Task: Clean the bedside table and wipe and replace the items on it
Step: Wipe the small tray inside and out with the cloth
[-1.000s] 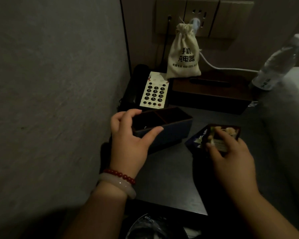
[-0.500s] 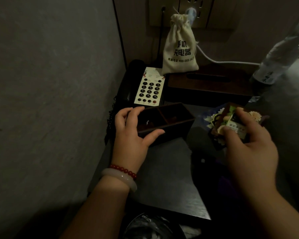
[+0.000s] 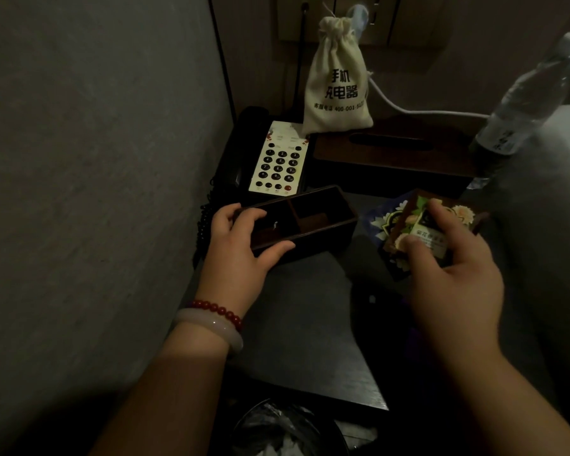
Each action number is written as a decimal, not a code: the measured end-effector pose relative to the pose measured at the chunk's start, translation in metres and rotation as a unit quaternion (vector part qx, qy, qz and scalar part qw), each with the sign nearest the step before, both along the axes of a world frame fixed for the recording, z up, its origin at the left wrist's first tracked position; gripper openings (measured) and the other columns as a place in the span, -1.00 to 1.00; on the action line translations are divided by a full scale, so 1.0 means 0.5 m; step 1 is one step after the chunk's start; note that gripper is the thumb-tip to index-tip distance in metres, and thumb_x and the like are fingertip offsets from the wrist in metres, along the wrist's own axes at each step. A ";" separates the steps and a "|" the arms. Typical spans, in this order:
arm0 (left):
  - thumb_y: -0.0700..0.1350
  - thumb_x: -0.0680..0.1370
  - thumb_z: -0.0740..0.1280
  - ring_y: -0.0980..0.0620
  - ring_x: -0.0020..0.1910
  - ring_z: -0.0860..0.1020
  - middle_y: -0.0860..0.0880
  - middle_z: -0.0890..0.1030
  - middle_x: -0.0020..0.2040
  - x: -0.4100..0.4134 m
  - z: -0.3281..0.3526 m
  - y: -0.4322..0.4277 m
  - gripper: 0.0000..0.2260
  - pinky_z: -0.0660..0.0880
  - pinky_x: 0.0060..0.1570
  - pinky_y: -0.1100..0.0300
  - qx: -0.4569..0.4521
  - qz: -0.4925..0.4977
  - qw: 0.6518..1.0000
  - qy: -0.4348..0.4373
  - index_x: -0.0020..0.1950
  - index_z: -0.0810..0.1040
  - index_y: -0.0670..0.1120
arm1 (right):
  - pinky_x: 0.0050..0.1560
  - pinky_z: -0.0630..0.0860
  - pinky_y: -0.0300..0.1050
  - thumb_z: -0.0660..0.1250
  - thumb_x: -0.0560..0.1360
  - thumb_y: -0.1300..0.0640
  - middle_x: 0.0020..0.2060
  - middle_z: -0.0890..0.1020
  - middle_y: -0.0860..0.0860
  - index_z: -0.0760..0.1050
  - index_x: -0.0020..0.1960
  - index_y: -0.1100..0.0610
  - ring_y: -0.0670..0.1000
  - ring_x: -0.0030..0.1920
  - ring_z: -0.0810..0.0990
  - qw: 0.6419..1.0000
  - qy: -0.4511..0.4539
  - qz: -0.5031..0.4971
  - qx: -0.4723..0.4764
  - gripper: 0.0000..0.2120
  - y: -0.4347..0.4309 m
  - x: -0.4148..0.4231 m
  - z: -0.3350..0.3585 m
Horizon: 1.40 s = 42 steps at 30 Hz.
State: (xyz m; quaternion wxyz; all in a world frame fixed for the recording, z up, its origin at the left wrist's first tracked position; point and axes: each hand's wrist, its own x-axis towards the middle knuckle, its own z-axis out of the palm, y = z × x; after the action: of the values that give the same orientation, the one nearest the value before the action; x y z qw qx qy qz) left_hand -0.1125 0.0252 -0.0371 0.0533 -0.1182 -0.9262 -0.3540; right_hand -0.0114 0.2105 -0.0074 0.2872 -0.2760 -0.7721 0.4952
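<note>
Fingers (image 3: 249,220) clamped, both my hands.
Left hand (image 3: 237,261) grips the divided box (image 3: 323,238); right hand (image 3: 458,281) pinches flowery packets (image 3: 425,232).

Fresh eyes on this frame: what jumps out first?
The pale cloth pouch at the back, under the wall sockets, and the phone's white keypad to its left stand out in the dim room. Nearer, the left hand grips a dark divided box, and the right hand pinches flowered packets on the right side.
</note>
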 end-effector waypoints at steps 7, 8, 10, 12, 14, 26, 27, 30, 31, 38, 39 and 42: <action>0.07 0.43 0.43 0.03 0.40 0.25 -0.02 0.19 0.46 -0.005 -0.001 -0.003 -0.47 0.19 0.23 0.30 0.007 -0.006 1.000 -0.006 0.36 0.39 0.04 | 0.15 0.51 -0.22 0.34 0.51 0.12 0.17 0.45 -0.19 0.42 0.33 -0.19 -0.17 0.14 0.48 1.000 0.001 0.016 -0.010 -0.56 0.004 -0.002 -0.004; 0.07 0.43 0.44 0.04 0.39 0.27 -0.02 0.19 0.46 -0.006 -0.001 -0.005 -0.42 0.20 0.23 0.30 0.011 -0.010 1.000 -0.007 0.39 0.35 0.05 | 0.07 0.56 -0.17 0.34 0.50 0.13 0.16 0.49 -0.18 0.42 0.30 -0.23 -0.16 0.10 0.53 1.000 -0.006 0.026 -0.014 -0.56 0.005 -0.001 -0.003; 0.04 0.41 0.47 0.11 0.37 0.27 0.01 0.19 0.47 -0.009 0.000 -0.010 -0.32 0.19 0.24 0.31 0.018 -0.022 1.000 -0.013 0.46 0.23 0.07 | -0.17 0.52 -0.42 0.32 0.48 0.18 0.01 0.55 -0.25 0.44 0.22 -0.26 -0.23 -0.04 0.56 0.996 -0.041 0.074 -0.015 -0.57 0.008 0.000 -0.002; 0.00 0.42 0.48 0.22 0.30 0.24 0.04 0.19 0.47 -0.011 0.002 -0.015 -0.26 0.17 0.23 0.35 0.022 -0.030 0.999 -0.024 0.50 0.16 0.09 | -0.33 0.41 -0.49 0.31 0.47 0.21 -0.10 0.54 -0.29 0.41 0.14 -0.30 -0.30 -0.15 0.53 0.984 -0.106 0.146 -0.003 -0.56 0.005 0.000 -0.001; -0.02 0.41 0.49 0.27 0.23 0.22 0.04 0.21 0.45 -0.011 0.002 -0.016 -0.25 0.17 0.21 0.38 0.032 -0.030 0.999 -0.025 0.50 0.16 0.09 | -0.33 0.39 -0.50 0.34 0.46 0.20 -0.08 0.52 -0.28 0.34 0.19 -0.32 -0.32 -0.17 0.49 0.961 -0.165 0.217 0.040 -0.50 -0.005 0.000 -0.003; -0.02 0.44 0.46 0.25 0.20 0.25 0.04 0.20 0.42 -0.008 -0.004 -0.024 -0.43 0.19 0.08 0.51 0.017 -0.050 0.998 -0.016 0.40 0.32 0.12 | 0.02 0.30 -0.38 0.45 0.39 0.01 0.17 0.38 -0.15 0.28 0.40 -0.16 -0.16 0.11 0.41 0.889 -0.252 0.300 0.237 -0.36 -0.045 -0.018 -0.041; -0.02 0.42 0.47 0.26 0.17 0.25 0.05 0.22 0.39 -0.008 -0.003 -0.024 -0.41 0.17 0.01 0.58 0.023 -0.045 0.999 -0.014 0.39 0.31 0.11 | 0.07 0.34 -0.35 0.45 0.38 -0.01 0.19 0.37 -0.14 0.30 0.40 -0.15 -0.13 0.14 0.41 0.887 -0.250 0.303 0.243 -0.37 -0.046 -0.018 -0.043; -0.02 0.36 0.53 0.28 0.19 0.24 0.09 0.24 0.35 -0.005 -0.001 -0.026 -0.27 0.17 -0.08 0.65 0.050 -0.029 0.998 -0.004 0.42 0.24 0.06 | 0.26 0.37 -0.14 0.39 0.39 -0.12 0.27 0.35 -0.17 0.31 0.38 -0.20 -0.06 0.27 0.35 0.862 -0.269 0.302 0.306 -0.41 -0.050 -0.017 -0.047; -0.02 0.34 0.54 0.31 0.20 0.23 0.11 0.24 0.34 -0.001 0.001 -0.025 -0.24 0.17 -0.05 0.67 0.058 -0.030 0.998 0.003 0.43 0.22 0.05 | 0.28 0.34 -0.10 0.36 0.40 -0.17 0.29 0.35 -0.18 0.32 0.38 -0.21 -0.06 0.29 0.33 0.853 -0.275 0.294 0.333 -0.43 -0.051 -0.017 -0.046; -0.16 0.27 0.59 0.28 0.25 0.28 0.04 0.25 0.30 0.025 0.003 -0.016 -0.22 0.16 0.22 0.61 0.112 -0.076 0.984 0.115 0.40 0.29 -0.13 | 0.10 0.39 -0.12 0.29 0.44 -0.04 0.10 0.42 -0.09 0.59 0.12 -0.05 -0.01 0.18 0.39 0.957 -0.063 0.152 0.237 -0.72 -0.084 -0.026 -0.010; -0.18 0.27 0.58 0.23 0.27 0.30 0.02 0.25 0.30 0.027 0.003 -0.016 -0.22 0.18 0.24 0.58 0.115 -0.081 0.982 0.129 0.39 0.29 -0.14 | 0.18 0.32 -0.12 0.30 0.44 -0.04 0.21 0.40 -0.06 0.60 0.10 -0.08 -0.01 0.28 0.31 0.964 -0.055 0.144 0.219 -0.75 -0.096 -0.032 -0.003; -0.21 0.29 0.54 0.16 0.29 0.30 0.00 0.25 0.29 0.031 0.006 -0.015 -0.26 0.19 0.26 0.54 0.123 -0.090 0.974 0.169 0.38 0.28 -0.13 | 0.44 0.08 0.04 0.36 0.45 -0.04 0.50 0.09 -0.08 0.60 0.04 -0.17 -0.08 0.48 -0.05 0.976 -0.074 0.131 0.158 -0.82 -0.131 -0.055 0.016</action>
State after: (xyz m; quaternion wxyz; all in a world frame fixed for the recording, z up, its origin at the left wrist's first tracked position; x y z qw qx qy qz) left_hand -0.0971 0.0179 -0.0339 0.1913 -0.2516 -0.8385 -0.4438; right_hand -0.0388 0.1448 0.0005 0.2017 -0.1596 -0.8892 0.3783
